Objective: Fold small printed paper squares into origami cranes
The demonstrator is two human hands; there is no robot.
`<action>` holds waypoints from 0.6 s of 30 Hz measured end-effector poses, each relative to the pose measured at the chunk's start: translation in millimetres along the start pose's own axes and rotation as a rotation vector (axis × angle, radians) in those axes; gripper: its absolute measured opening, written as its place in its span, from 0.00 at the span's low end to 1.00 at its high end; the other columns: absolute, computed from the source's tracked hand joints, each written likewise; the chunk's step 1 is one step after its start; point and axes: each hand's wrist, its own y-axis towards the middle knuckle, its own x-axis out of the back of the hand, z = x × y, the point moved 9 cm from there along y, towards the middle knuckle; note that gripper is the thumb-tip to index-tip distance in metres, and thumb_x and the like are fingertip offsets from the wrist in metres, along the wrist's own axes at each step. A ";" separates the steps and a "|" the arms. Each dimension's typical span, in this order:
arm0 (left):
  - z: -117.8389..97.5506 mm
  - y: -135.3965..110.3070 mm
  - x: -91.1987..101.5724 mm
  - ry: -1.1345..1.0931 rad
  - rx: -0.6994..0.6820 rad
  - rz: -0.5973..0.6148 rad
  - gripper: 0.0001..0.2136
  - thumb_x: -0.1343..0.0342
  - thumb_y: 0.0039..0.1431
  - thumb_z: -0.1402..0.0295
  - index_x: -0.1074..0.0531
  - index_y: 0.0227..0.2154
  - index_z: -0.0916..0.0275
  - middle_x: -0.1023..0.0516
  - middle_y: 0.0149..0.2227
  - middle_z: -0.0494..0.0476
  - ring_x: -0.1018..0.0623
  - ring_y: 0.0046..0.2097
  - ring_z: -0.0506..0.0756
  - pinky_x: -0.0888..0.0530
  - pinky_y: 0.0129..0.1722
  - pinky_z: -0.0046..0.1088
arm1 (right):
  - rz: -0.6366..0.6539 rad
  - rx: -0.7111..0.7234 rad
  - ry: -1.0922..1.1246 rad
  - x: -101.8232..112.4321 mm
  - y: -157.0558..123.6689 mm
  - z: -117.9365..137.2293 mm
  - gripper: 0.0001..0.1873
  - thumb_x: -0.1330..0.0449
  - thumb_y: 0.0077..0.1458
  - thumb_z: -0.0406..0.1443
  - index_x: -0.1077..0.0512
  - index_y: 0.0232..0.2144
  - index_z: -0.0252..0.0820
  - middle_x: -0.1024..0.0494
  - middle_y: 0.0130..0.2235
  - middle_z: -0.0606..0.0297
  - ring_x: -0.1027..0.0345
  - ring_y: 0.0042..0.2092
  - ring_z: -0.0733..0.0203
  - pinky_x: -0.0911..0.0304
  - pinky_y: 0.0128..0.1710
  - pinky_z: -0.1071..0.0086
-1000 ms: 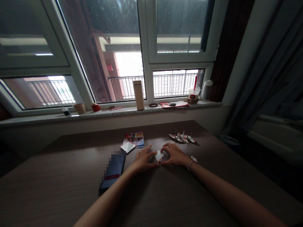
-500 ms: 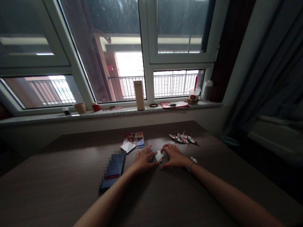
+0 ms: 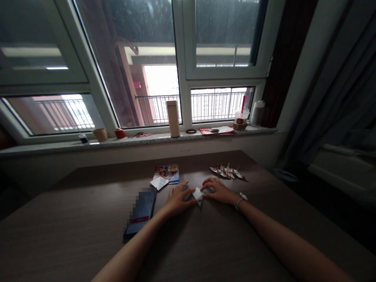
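A small folded piece of paper (image 3: 198, 194), white on top with a coloured print underneath, lies on the brown table (image 3: 88, 235) between my hands. My left hand (image 3: 178, 197) rests flat beside it, fingers spread, with the thumb pressing the paper's left edge. My right hand (image 3: 217, 190) lies on the paper's right side with its fingertips pinching or pressing the fold. A bracelet sits on my right wrist. Several finished folded paper cranes (image 3: 226, 172) stand in a row behind my right hand.
A dark phone (image 3: 141, 211) lies left of my left arm. A colourful booklet (image 3: 167, 173) and a white paper scrap (image 3: 158, 182) lie behind my left hand. The windowsill holds a beige flask (image 3: 172, 118), cups (image 3: 100, 134), a drink with straw (image 3: 241, 115) and papers (image 3: 217, 129).
My right hand has shifted slightly up and away over the paper, uncovering its lower coloured tip. My left hand has hardly moved.
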 end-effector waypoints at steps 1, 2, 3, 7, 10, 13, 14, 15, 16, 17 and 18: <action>1.0 0.8 -0.4 -0.006 -0.002 -0.013 0.23 0.47 0.59 0.48 0.33 0.57 0.43 0.50 0.70 0.56 0.48 0.69 0.63 0.57 0.65 0.57 | -0.008 0.002 0.003 0.2 0.1 -0.4 0.14 0.36 0.53 0.48 0.22 0.41 0.53 0.30 0.52 0.62 0.41 0.56 0.52 0.49 0.59 0.55; 2.6 1.7 -0.7 -0.007 0.001 -0.029 0.23 0.47 0.59 0.49 0.33 0.56 0.42 0.49 0.70 0.56 0.48 0.69 0.64 0.57 0.65 0.57 | -0.016 0.004 0.006 0.6 0.1 -0.7 0.13 0.36 0.54 0.47 0.22 0.41 0.53 0.29 0.52 0.62 0.41 0.56 0.52 0.49 0.59 0.55; 3.4 2.6 -0.9 -0.011 -0.005 -0.047 0.22 0.46 0.59 0.50 0.32 0.56 0.42 0.48 0.69 0.55 0.47 0.69 0.64 0.56 0.65 0.57 | -0.020 0.007 0.009 0.8 0.2 -1.0 0.13 0.36 0.54 0.47 0.22 0.40 0.53 0.29 0.51 0.62 0.40 0.56 0.52 0.49 0.59 0.56; 6.8 5.8 -2.6 -0.039 -0.014 -0.100 0.19 0.46 0.59 0.52 0.29 0.53 0.43 0.44 0.68 0.56 0.43 0.68 0.64 0.55 0.65 0.58 | -0.031 0.011 0.023 2.2 -0.1 -1.6 0.11 0.37 0.55 0.46 0.21 0.39 0.53 0.28 0.50 0.63 0.39 0.55 0.53 0.48 0.58 0.56; 6.7 6.7 -0.5 -0.057 -0.017 -0.149 0.16 0.46 0.60 0.53 0.26 0.49 0.46 0.41 0.67 0.56 0.40 0.66 0.64 0.53 0.65 0.57 | -0.051 0.015 0.026 3.8 -0.2 -1.2 0.10 0.38 0.56 0.45 0.21 0.38 0.53 0.27 0.50 0.63 0.39 0.55 0.53 0.49 0.59 0.56; 6.1 6.8 3.4 -0.074 -0.007 -0.196 0.14 0.47 0.61 0.55 0.23 0.46 0.47 0.37 0.65 0.55 0.38 0.65 0.63 0.50 0.64 0.56 | -0.061 0.012 0.035 2.7 0.6 -2.4 0.09 0.39 0.57 0.45 0.21 0.37 0.52 0.26 0.49 0.64 0.39 0.55 0.53 0.49 0.59 0.56; 6.0 6.8 4.8 -0.079 -0.001 -0.210 0.13 0.47 0.61 0.55 0.22 0.44 0.48 0.36 0.64 0.55 0.37 0.64 0.63 0.49 0.64 0.56 | -0.066 0.008 0.038 2.0 1.1 -3.5 0.09 0.39 0.57 0.45 0.21 0.37 0.52 0.26 0.49 0.64 0.39 0.55 0.53 0.50 0.59 0.55; 5.9 6.9 6.2 -0.081 0.005 -0.225 0.12 0.47 0.62 0.56 0.22 0.43 0.48 0.35 0.63 0.55 0.36 0.64 0.63 0.48 0.64 0.55 | -0.073 0.002 0.040 1.4 1.7 -4.8 0.10 0.40 0.57 0.45 0.21 0.36 0.52 0.26 0.49 0.64 0.39 0.55 0.53 0.50 0.59 0.55; 5.6 7.0 7.5 -0.082 0.008 -0.238 0.12 0.47 0.62 0.57 0.21 0.42 0.49 0.34 0.62 0.56 0.35 0.63 0.62 0.46 0.64 0.54 | -0.083 -0.005 0.042 1.0 2.3 -6.1 0.10 0.40 0.58 0.45 0.21 0.36 0.51 0.25 0.48 0.64 0.39 0.55 0.53 0.50 0.59 0.55; 5.1 7.2 8.6 -0.080 0.010 -0.251 0.11 0.47 0.62 0.58 0.21 0.41 0.50 0.33 0.62 0.56 0.34 0.62 0.62 0.45 0.63 0.52 | -0.096 -0.014 0.043 0.9 2.8 -7.6 0.10 0.40 0.58 0.45 0.21 0.36 0.51 0.25 0.48 0.64 0.39 0.54 0.53 0.50 0.59 0.55; 4.5 7.5 9.6 -0.077 0.010 -0.263 0.10 0.46 0.61 0.60 0.21 0.41 0.51 0.32 0.61 0.56 0.34 0.62 0.61 0.44 0.63 0.51 | -0.109 -0.024 0.044 0.9 3.3 -8.9 0.11 0.41 0.58 0.45 0.21 0.36 0.50 0.25 0.48 0.63 0.39 0.54 0.53 0.50 0.58 0.55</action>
